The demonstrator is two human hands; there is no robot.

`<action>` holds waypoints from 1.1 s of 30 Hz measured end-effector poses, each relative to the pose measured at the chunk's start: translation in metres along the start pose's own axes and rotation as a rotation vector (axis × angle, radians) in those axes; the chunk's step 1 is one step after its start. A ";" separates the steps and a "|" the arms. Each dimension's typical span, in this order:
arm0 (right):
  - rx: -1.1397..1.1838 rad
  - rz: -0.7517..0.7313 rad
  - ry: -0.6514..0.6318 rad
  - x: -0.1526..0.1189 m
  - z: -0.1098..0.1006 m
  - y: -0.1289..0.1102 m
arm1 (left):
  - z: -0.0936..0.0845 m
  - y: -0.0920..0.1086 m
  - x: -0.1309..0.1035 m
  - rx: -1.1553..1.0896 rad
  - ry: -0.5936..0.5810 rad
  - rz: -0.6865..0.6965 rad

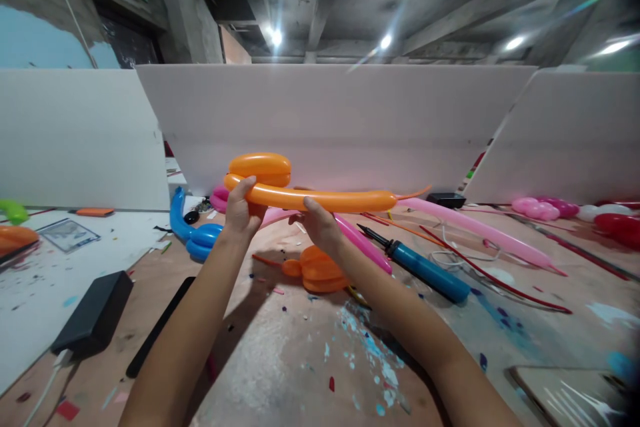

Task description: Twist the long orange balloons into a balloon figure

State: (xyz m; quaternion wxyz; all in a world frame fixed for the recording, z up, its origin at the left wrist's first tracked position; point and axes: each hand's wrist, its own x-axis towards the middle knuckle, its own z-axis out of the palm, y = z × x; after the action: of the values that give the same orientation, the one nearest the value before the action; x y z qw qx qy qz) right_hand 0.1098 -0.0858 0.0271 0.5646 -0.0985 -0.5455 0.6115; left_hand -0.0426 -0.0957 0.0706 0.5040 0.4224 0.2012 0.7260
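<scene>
A long orange modelling balloon is held level above the table, its thin uninflated tail pointing right. At its left end it is bent into a folded loop. My left hand grips the balloon just beside that loop, thumb on top. My right hand is closed on the middle of the straight length, thumb over it and fingers mostly hidden beneath. Below, on the table, lies a second orange balloon shape with round lobes and a thin tail.
A blue hand pump lies right, among pink balloons, red uninflated strips and a white cable. Left are a blue balloon shape, a black power bank and a black strip. A phone-like slab sits front right. White panels stand behind.
</scene>
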 end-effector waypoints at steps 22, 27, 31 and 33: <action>-0.117 -0.025 0.075 0.008 -0.032 -0.058 | -0.020 0.008 -0.006 0.788 -0.481 -0.118; -0.186 0.040 -0.046 0.003 -0.030 -0.061 | -0.005 0.004 -0.013 1.124 -0.378 0.033; -0.216 0.008 -0.123 -0.004 -0.024 -0.065 | 0.011 0.004 -0.024 1.339 -0.365 0.276; -0.220 0.005 -0.126 -0.005 -0.021 -0.066 | 0.018 0.004 -0.029 1.401 -0.359 0.343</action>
State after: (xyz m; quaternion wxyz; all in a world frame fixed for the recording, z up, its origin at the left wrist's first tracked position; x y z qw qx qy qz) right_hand 0.1653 -0.0938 0.0674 0.5133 -0.1228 -0.6434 0.5545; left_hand -0.0262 -0.1258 0.0717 0.0211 0.7827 0.4626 0.4159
